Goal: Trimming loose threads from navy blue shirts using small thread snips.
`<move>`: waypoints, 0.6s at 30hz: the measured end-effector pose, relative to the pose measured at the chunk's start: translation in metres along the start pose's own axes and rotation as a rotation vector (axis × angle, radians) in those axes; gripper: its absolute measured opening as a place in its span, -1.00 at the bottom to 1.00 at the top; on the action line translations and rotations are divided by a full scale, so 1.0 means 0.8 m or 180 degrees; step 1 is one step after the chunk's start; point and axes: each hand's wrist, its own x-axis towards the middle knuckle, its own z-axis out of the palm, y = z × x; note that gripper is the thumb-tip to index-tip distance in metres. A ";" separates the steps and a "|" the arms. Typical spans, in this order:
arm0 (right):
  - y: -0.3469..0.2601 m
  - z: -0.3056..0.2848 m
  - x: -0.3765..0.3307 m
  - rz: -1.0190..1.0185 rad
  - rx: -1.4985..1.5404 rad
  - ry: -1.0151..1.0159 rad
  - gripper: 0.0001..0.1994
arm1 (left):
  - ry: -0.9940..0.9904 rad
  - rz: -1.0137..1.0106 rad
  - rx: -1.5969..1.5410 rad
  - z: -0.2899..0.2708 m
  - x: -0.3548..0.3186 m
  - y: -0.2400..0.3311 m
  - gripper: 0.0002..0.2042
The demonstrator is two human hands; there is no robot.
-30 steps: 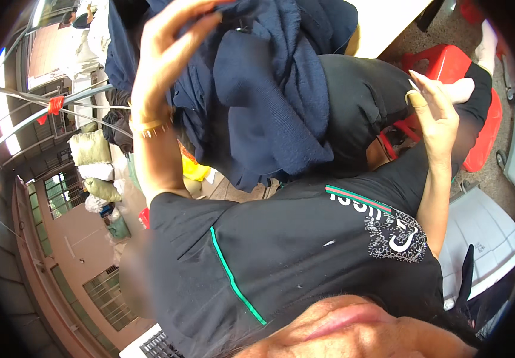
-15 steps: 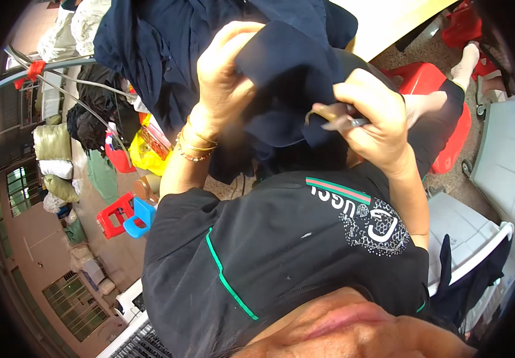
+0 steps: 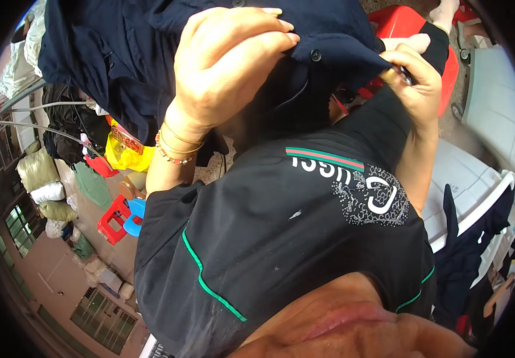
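Observation:
A dark navy buttoned garment [image 3: 347, 62] lies bunched across the top of the view, with a dark button [image 3: 316, 55] near its edge. My left hand [image 3: 227, 65], with thin bracelets at the wrist, is closed on the cloth, fingers bent over it. Farther right, my right hand [image 3: 415, 83] pinches a pointed corner of the same garment, pulling the edge taut between both hands. A small metal tool [image 3: 405, 76] shows between the right fingers; most of it is hidden, and its kind cannot be made out.
A red plastic stool [image 3: 397, 22] stands at the upper right, beside another person's leg and foot. Grey-white bins [image 3: 496, 101] are on the right. To the left are a yellow bag [image 3: 127, 154], small red [image 3: 114, 221] and blue stools [image 3: 134, 218], and piled sacks.
My right hand has moved up and right, now gripping the garment's corner. My left hand has shifted slightly. The cloth has been turned and spread, bringing buttons into view.

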 end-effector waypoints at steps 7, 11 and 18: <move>-0.035 0.005 0.008 -0.0032 0.0222 0.0407 -0.47 | 0.0292 -0.0268 -0.0261 0.013 -0.015 0.005 -0.76; -0.064 0.032 0.040 -0.1088 -0.1040 0.0014 -0.62 | 0.0440 -0.0446 -0.0307 0.018 -0.018 0.014 -0.74; -0.058 0.049 0.042 -0.0803 -0.0820 -0.0059 -0.58 | 0.0354 -0.0495 -0.0256 0.019 -0.019 0.014 -0.74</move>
